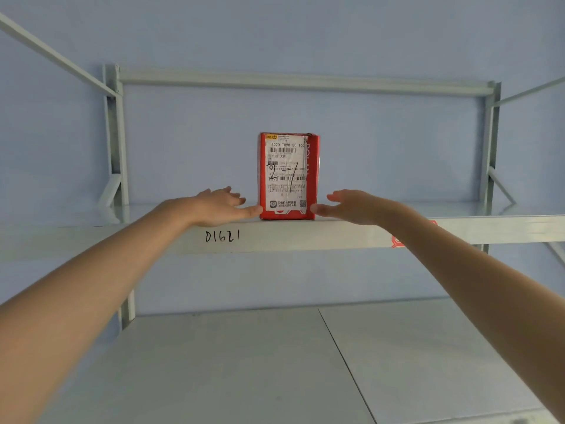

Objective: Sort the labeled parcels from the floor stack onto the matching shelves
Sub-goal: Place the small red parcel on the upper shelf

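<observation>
Left hand (218, 206): fingers straight and spread, grasping nothing, thumb tip at the lower left corner of the parcel; whether it touches cannot be told. Below it, the handwritten mark "D1621" (222, 236) on the front lip of the upper shelf (351, 235). Centre: red parcel (289, 175), upright on that shelf near its front edge, long axis vertical, shipping label facing the viewer with "2-1" handwritten across it. Right hand (351, 206): likewise released, fingers extended, thumb tip at the lower right corner. The parcel lies directly between the two hands, about equally near to each, and appears already placed. A lower shelf (244, 362) lies nearer.
</observation>
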